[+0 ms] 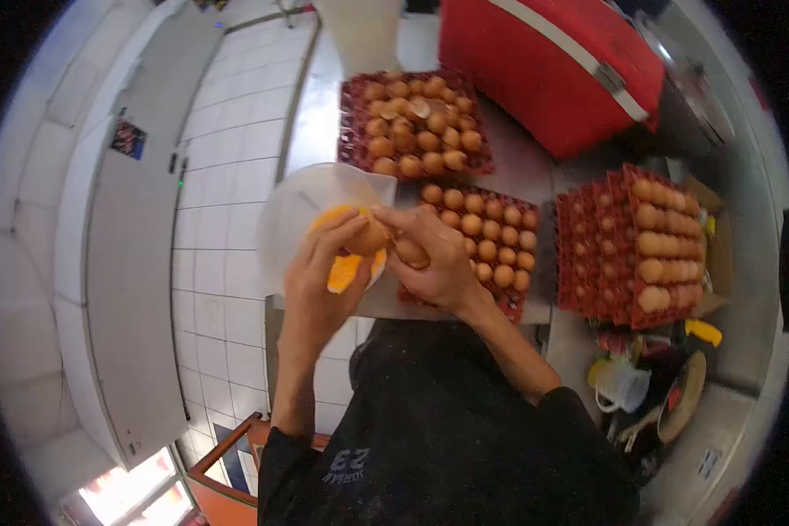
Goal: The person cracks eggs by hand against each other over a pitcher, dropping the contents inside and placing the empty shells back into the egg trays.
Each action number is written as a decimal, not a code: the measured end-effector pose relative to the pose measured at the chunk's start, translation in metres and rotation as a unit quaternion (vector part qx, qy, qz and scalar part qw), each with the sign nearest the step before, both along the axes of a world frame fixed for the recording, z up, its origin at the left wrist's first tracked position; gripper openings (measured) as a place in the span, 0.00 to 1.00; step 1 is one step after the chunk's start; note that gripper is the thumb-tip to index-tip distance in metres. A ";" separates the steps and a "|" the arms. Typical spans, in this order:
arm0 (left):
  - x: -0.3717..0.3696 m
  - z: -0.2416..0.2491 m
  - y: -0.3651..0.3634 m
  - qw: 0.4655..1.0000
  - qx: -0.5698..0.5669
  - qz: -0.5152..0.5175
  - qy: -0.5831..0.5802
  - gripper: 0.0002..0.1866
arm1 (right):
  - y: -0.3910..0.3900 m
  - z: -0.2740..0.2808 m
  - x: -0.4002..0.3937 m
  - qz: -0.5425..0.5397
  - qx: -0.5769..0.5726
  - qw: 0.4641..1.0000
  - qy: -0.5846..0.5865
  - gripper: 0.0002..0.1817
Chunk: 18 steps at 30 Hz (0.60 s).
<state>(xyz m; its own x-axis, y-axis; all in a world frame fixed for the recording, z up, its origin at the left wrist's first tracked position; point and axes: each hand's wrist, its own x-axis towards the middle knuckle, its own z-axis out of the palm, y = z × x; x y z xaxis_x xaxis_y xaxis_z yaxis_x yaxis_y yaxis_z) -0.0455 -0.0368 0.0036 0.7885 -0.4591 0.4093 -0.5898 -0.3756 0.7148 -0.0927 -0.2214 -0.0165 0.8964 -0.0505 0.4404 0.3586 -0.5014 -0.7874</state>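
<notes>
Over a translucent white container (282,230) holding yellow-orange egg, my left hand (320,276) grips a brown egg (368,238) between its fingers. My right hand (438,263) is closed around another brown egg (411,253), and its fingertips touch the egg in my left hand. Whether either shell is cracked cannot be made out. Just right of my right hand lies a red tray (532,207) with rows of brown eggs (492,230). Behind it, another red tray (351,131) bears eggs and some broken shells (420,108).
A red box with a pale strap (543,70) stands at the back. Stacked red trays of eggs (600,245) are on the right, with a clear jug (623,386) and a yellow-handled item (703,332) nearer the front. A pale container (359,35) stands at the back left of the counter.
</notes>
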 end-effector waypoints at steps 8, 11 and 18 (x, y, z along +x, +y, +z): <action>-0.080 -0.093 -0.125 0.935 -0.053 -0.255 0.240 0.26 | -0.078 -0.059 -0.163 -0.216 0.137 0.943 0.215 0.28; -0.097 -0.150 -0.155 0.924 0.011 -0.339 0.177 0.22 | -0.099 -0.129 -0.209 -0.272 0.207 0.900 0.269 0.31; -0.090 -0.188 -0.135 0.880 0.359 -0.299 -0.080 0.22 | -0.105 -0.155 -0.220 -0.340 0.159 0.856 0.355 0.32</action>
